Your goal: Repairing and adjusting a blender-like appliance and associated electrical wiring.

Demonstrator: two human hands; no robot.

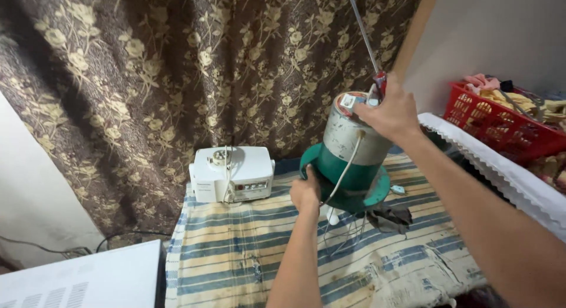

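Note:
A round motor unit [349,144] with a grey metal body and a green flared base stands tilted on a table covered by a striped cloth [247,249]. My left hand [305,193] grips the green base at its left rim. My right hand [392,113] rests on top of the grey body and holds a screwdriver [370,51] with a red handle, its long shaft pointing up. A white cable [345,166] hangs from the unit's side down to the cloth.
A white boxy appliance [232,173] with a dial sits to the left on the cloth. A dark rag [389,216] lies under the unit's right side. A red basket [501,122] of items stands at right. A floral curtain hangs behind. A white box is at lower left.

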